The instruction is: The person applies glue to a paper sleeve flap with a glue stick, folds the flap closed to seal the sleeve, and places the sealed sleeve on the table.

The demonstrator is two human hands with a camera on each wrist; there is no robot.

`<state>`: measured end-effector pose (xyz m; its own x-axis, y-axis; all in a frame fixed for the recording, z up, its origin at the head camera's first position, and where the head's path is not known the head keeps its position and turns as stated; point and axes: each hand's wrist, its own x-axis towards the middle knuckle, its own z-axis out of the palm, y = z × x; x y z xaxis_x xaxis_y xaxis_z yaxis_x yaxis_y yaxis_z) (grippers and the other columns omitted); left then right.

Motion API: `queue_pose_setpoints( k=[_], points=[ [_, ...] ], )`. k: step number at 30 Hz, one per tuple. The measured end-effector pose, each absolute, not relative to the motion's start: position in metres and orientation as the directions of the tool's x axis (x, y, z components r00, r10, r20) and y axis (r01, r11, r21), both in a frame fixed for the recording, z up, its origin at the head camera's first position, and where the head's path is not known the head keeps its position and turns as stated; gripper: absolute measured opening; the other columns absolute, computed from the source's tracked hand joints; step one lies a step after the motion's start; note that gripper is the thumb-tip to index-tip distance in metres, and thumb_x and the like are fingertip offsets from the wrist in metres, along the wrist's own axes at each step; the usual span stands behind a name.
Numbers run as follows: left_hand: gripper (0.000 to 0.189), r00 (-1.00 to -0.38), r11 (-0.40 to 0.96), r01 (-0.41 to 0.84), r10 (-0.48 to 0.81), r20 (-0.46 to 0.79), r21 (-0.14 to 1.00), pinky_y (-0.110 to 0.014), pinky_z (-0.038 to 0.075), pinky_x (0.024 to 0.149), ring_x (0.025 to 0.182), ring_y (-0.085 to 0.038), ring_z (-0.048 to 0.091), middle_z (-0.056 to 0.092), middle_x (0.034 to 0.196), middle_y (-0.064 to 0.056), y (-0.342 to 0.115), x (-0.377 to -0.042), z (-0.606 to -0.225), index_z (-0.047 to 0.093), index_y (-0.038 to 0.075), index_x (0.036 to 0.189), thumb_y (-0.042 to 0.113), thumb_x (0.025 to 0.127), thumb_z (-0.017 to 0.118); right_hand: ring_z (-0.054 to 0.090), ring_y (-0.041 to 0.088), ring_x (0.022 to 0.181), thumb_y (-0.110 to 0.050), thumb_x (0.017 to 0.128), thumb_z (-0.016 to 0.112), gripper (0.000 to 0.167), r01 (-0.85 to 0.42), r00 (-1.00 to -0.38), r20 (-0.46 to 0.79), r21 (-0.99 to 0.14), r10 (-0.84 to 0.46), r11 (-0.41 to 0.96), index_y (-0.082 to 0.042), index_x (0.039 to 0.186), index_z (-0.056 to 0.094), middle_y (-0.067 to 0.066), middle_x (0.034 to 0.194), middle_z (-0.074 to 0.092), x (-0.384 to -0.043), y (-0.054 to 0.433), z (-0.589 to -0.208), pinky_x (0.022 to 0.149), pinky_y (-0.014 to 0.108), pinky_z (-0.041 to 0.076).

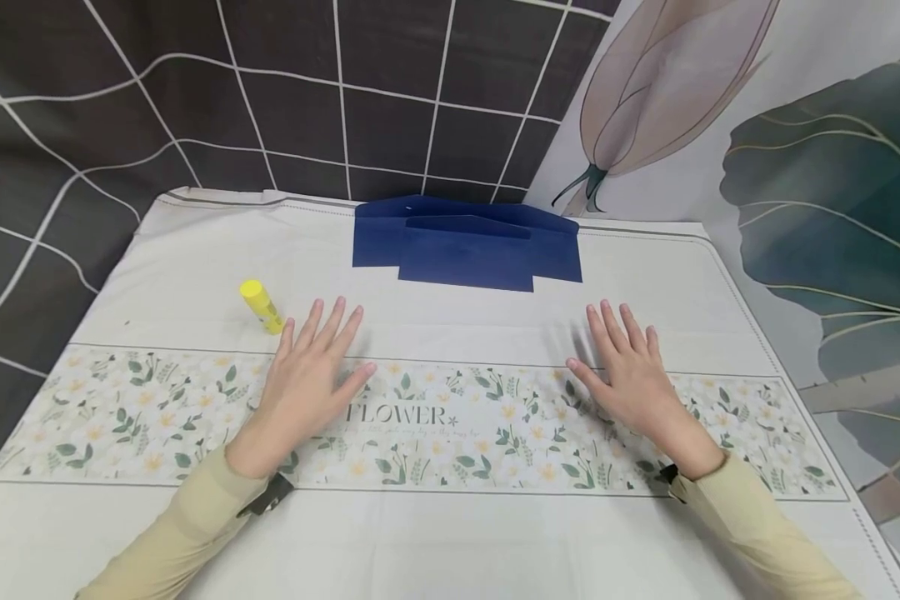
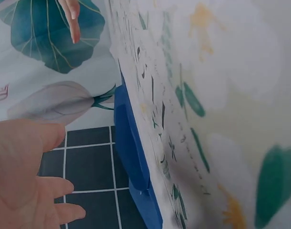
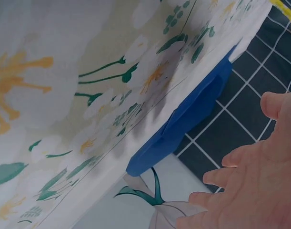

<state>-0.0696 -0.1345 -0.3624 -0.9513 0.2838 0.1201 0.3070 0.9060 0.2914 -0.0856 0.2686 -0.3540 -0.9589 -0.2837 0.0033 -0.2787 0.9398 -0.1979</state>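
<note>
Both hands are spread palm down over the flower-printed band of the tablecloth, holding nothing. My left hand has straight, parted fingers, its fingertips near a yellow glue stick that stands upright on the cloth. Across from it, my right hand is spread the same way, thumb pointing inward. Beyond both hands, at the far edge, lies a dark blue folded paper piece with partly raised flaps. In the left wrist view the blue paper shows edge-on past the fingers, and the right wrist view has the blue paper likewise.
A white tablecloth with a floral strip lettered FLOWER covers the table. Behind the far edge hangs a black cloth with white grid lines. A white curtain with large leaf prints borders the right side.
</note>
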Motion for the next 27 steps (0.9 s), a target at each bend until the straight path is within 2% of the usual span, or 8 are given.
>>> queue_pose_setpoints(
  k=[5, 9, 14, 17, 20, 22, 27],
  points=[
    [0.069, -0.957, 0.891, 0.284, 0.242, 0.158, 0.355, -0.06, 0.018, 0.116, 0.147, -0.039, 0.016, 0.02, 0.16, -0.011, -0.134, -0.071, -0.358, 0.023, 0.017, 0.154, 0.047, 0.097, 0.048, 0.006, 0.041, 0.148, -0.048, 0.099, 0.044, 0.076, -0.295, -0.956, 0.069, -0.218, -0.287, 0.931, -0.01, 0.155, 0.012, 0.02, 0.16, 0.011, -0.09, 0.265, -0.354, 0.115, 0.066, 0.006],
    [0.062, -0.955, 0.871, 0.274, 0.195, 0.226, 0.407, -0.06, 0.027, 0.111, 0.143, -0.038, 0.027, 0.031, 0.157, -0.011, -0.137, -0.071, -0.355, 0.033, 0.017, 0.15, 0.04, 0.096, 0.053, 0.024, 0.045, 0.142, -0.041, 0.096, 0.053, 0.068, -0.331, -0.939, 0.176, -0.212, -0.297, 0.92, -0.003, 0.149, 0.031, 0.023, 0.155, 0.026, -0.097, 0.259, -0.354, 0.112, 0.062, 0.022],
    [0.044, -0.884, 0.831, 0.356, 0.15, 0.443, 0.428, -0.054, 0.045, 0.097, 0.121, -0.036, 0.055, 0.06, 0.133, -0.013, -0.141, -0.074, -0.353, 0.057, 0.011, 0.132, 0.016, 0.089, 0.065, 0.047, 0.044, 0.12, -0.029, 0.088, 0.067, 0.055, -0.403, -0.884, 0.346, -0.219, -0.315, 0.889, 0.001, 0.132, 0.053, 0.025, 0.14, 0.048, -0.106, 0.249, -0.353, 0.097, 0.058, 0.041],
    [0.035, -0.843, 0.825, 0.373, 0.111, 0.526, 0.424, -0.046, 0.054, 0.077, 0.102, -0.032, 0.065, 0.07, 0.116, -0.013, -0.144, -0.075, -0.352, 0.065, 0.011, 0.121, 0.011, 0.086, 0.068, 0.053, 0.04, 0.11, -0.027, 0.086, 0.07, 0.048, -0.432, -0.862, 0.39, -0.232, -0.324, 0.871, -0.001, 0.125, 0.059, 0.021, 0.129, 0.057, -0.111, 0.241, -0.349, 0.09, 0.054, 0.046],
    [0.03, -0.831, 0.829, 0.358, 0.073, 0.552, 0.43, -0.037, 0.049, 0.054, 0.084, -0.027, 0.068, 0.073, 0.103, -0.011, -0.147, -0.077, -0.348, 0.068, 0.011, 0.115, 0.011, 0.085, 0.069, 0.057, 0.035, 0.107, -0.028, 0.087, 0.07, 0.04, -0.437, -0.867, 0.374, -0.254, -0.33, 0.863, -0.004, 0.119, 0.065, 0.016, 0.121, 0.064, -0.117, 0.234, -0.343, 0.084, 0.05, 0.05],
    [0.029, -0.826, 0.827, 0.349, 0.049, 0.561, 0.44, -0.031, 0.042, 0.047, 0.076, -0.023, 0.067, 0.073, 0.099, -0.01, -0.148, -0.079, -0.346, 0.069, 0.012, 0.113, 0.011, 0.085, 0.07, 0.06, 0.033, 0.103, -0.028, 0.087, 0.07, 0.036, -0.432, -0.876, 0.352, -0.271, -0.329, 0.86, -0.007, 0.116, 0.067, 0.014, 0.118, 0.067, -0.122, 0.228, -0.338, 0.078, 0.047, 0.051],
    [0.025, -0.797, 0.82, 0.317, -0.042, 0.602, 0.477, -0.027, 0.038, 0.05, 0.074, -0.022, 0.064, 0.074, 0.093, -0.008, -0.155, -0.083, -0.343, 0.071, 0.011, 0.109, 0.013, 0.084, 0.071, 0.064, 0.027, 0.083, -0.029, 0.086, 0.072, 0.029, -0.449, -0.873, 0.343, -0.29, -0.346, 0.845, -0.009, 0.108, 0.072, 0.012, 0.11, 0.071, -0.131, 0.213, -0.328, 0.064, 0.039, 0.051]
  ],
)
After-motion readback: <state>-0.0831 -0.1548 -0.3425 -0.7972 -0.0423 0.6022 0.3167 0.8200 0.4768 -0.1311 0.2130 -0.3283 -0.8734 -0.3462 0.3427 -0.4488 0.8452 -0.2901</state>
